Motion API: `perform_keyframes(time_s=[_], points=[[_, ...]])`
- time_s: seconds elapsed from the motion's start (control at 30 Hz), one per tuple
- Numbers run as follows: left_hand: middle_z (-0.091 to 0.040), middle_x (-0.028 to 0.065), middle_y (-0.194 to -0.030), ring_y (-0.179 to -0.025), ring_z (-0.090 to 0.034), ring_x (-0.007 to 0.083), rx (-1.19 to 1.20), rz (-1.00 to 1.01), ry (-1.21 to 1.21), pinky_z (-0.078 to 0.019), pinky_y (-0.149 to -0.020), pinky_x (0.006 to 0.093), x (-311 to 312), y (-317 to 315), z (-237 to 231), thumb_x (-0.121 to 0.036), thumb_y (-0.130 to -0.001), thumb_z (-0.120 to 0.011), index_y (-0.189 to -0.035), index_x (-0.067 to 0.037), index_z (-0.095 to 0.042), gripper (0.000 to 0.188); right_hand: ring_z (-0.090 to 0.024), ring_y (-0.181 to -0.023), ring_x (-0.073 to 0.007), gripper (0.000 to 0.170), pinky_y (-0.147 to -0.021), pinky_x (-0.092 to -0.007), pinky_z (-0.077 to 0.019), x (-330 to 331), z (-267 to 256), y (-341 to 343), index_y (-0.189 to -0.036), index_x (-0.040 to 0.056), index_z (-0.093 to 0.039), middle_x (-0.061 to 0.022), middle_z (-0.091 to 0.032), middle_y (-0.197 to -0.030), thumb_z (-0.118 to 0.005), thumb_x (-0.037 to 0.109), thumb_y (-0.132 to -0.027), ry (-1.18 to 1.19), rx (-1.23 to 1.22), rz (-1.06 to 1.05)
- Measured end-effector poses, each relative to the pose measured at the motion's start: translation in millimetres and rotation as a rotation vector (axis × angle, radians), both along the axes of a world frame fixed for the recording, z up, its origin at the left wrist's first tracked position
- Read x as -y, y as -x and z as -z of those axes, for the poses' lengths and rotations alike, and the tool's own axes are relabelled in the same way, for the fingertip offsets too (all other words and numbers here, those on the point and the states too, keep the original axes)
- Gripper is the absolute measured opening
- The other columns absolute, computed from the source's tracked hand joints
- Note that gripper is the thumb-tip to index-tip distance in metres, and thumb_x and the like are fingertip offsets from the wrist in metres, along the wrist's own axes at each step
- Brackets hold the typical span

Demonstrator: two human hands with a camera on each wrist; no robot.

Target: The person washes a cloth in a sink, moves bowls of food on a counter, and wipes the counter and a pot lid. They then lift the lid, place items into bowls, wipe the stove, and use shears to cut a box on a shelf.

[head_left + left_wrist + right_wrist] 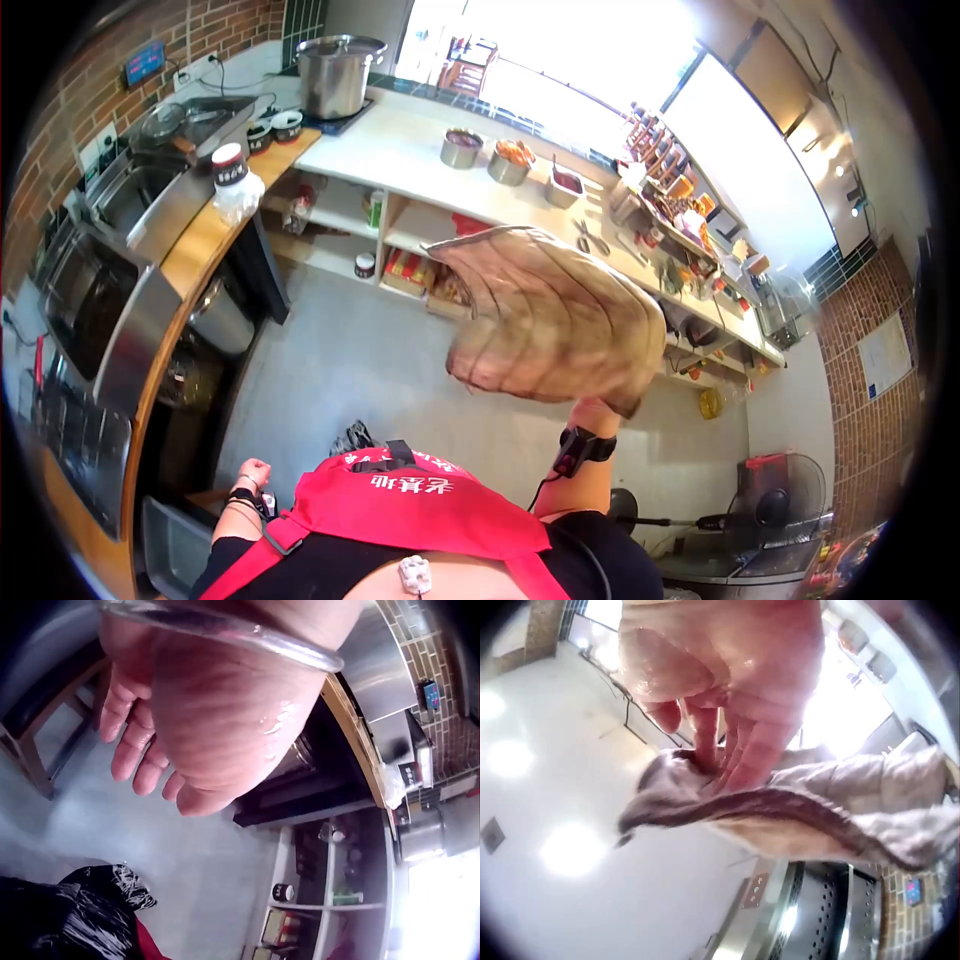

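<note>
Right hand grips cloth near edge; wet-looking fingers might slip, dropping it onto floor; left hand loosely curled, empty.

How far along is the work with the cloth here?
Done, it seems: the cloth is lifted and largely spread out. In hand: the right hand grips it near an edge, in mid-air; the left hand holds nothing. Left, probably: setting it down, since it rests on no surface yet. Any steps beyond that, I can't tell.
</note>
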State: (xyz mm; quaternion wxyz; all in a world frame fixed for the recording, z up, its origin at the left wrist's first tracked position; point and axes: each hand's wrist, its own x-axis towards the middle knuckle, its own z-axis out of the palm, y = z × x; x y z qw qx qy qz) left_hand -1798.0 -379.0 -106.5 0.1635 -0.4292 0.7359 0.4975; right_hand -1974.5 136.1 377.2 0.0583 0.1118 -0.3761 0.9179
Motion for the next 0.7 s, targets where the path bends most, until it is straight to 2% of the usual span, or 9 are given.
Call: perform_keyframes(time_s=[0.23, 0.27, 0.33, 0.37, 0.43, 0.47, 0.57, 0.67, 0.7], points=[[-0.057, 0.0062, -0.067, -0.057, -0.056, 0.0155, -0.153, 0.033, -0.004, -0.0484, -0.050, 0.0293, 38.2, 177.2, -62.2, -0.010, -0.076, -0.058, -0.082, -0.003, -0.055, 0.009, -0.059, -0.087, -0.0231, 0.032, -0.072, -0.0341, -0.0480, 105.5, 106.5, 143.9, -0.100, 0.0053, -0.059, -0.0108, -0.061, -0.095, -0.061, 0.022, -0.072, -1.274, -0.259, 0.685], [-0.058, 0.0061, -0.067, -0.058, -0.057, 0.0156, -0.136, 0.099, 0.050, -0.0488, -0.051, 0.0296, 37.5, 205.4, -83.1, -0.010, -0.076, -0.058, -0.083, -0.003, -0.056, 0.010, -0.059, -0.087, -0.0231, 0.032, -0.072, -0.0341, -0.0480, 126.5, 100.3, 161.4, -0.100, 0.0053, -0.059, -0.0108, -0.061, -0.095, -0.061, 0.022, -0.072, -1.270, -0.255, 0.689], [-0.059, 0.0059, -0.072, -0.063, -0.058, 0.0152, -0.201, 0.152, 0.024, -0.0496, -0.053, 0.0295, 40.6, 256.5, -95.6, -0.012, -0.077, -0.059, -0.086, -0.003, -0.057, 0.013, -0.060, -0.079, -0.0222, 0.019, -0.068, -0.0330, -0.0471, 167.2, 82.3, 200.7, -0.074, 0.0078, -0.065, -0.0088, -0.063, -0.081, -0.063, 0.020, -0.060, -2.149, -0.444, 0.235], [-0.059, 0.0058, -0.074, -0.064, -0.058, 0.0147, -0.288, 0.138, -0.042, -0.0498, -0.054, 0.0290, 42.1, 281.1, -88.7, -0.011, -0.078, -0.059, -0.087, -0.003, -0.057, 0.013, -0.060, -0.079, -0.0222, 0.019, -0.068, -0.0330, -0.0471, 176.1, 86.2, 218.7, -0.074, 0.0078, -0.065, -0.0088, -0.063, -0.081, -0.063, 0.020, -0.060, -2.139, -0.440, 0.237], [-0.059, 0.0055, -0.077, -0.066, -0.058, 0.0138, -0.376, 0.116, -0.160, -0.0501, -0.056, 0.0280, 40.6, 324.4, -98.2, -0.011, -0.079, -0.059, -0.088, -0.003, -0.057, 0.012, -0.061, -0.070, -0.0210, 0.011, -0.063, -0.0318, -0.0459, 194.0, 98.9, 257.7, -0.054, 0.0101, -0.060, -0.0051, -0.061, -0.067, -0.063, 0.021, -0.056, -1.631, -0.565, 0.189], [-0.059, 0.0054, -0.079, -0.066, -0.057, 0.0133, -0.379, 0.105, -0.214, -0.0502, -0.058, 0.0276, 35.1, 346.2, -115.7, -0.010, -0.080, -0.058, -0.089, -0.003, -0.057, 0.012, -0.060, -0.068, -0.0219, 0.010, -0.063, -0.0292, -0.0455, 202.5, 66.4, 272.4, -0.057, 0.0108, -0.060, -0.0066, -0.060, -0.066, -0.061, 0.021, -0.058, -2.143, -0.572, 0.016], [-0.060, 0.0035, -0.078, -0.066, -0.057, 0.0123, -0.378, 0.085, -0.247, -0.0465, -0.057, 0.0253, 35.6, 396.2, -139.6, -0.014, -0.083, -0.056, -0.092, -0.006, -0.056, 0.012, -0.058, -0.065, -0.0243, 0.011, -0.064, -0.0301, -0.0453, 211.0, 101.6, 362.3, -0.058, 0.0127, -0.060, -0.0076, -0.059, -0.063, -0.059, 0.023, -0.061, -2.167, -0.651, 0.426], [-0.060, 0.0011, -0.077, -0.064, -0.058, 0.0111, -0.350, -0.016, -0.289, -0.0428, -0.055, 0.0240, 41.0, 443.8, -131.3, -0.020, -0.085, -0.054, -0.093, -0.010, -0.055, 0.012, -0.054, -0.087, -0.0216, 0.013, -0.075, -0.0298, -0.0431, 198.3, 192.9, 482.0, -0.066, 0.0116, -0.059, -0.0088, -0.056, -0.085, -0.057, 0.024, -0.065, -2.166, -0.805, 0.672], [-0.060, 0.0008, -0.077, -0.064, -0.058, 0.0109, -0.318, -0.080, -0.323, -0.0431, -0.055, 0.0247, 47.0, 460.8, -130.1, -0.020, -0.086, -0.054, -0.092, -0.011, -0.055, 0.012, -0.050, -0.095, -0.0216, 0.019, -0.079, -0.0309, -0.0422, 217.2, 137.4, 486.4, -0.078, 0.0089, -0.059, -0.0093, -0.053, -0.093, -0.058, 0.024, -0.067, -2.274, -0.628, 0.415]])
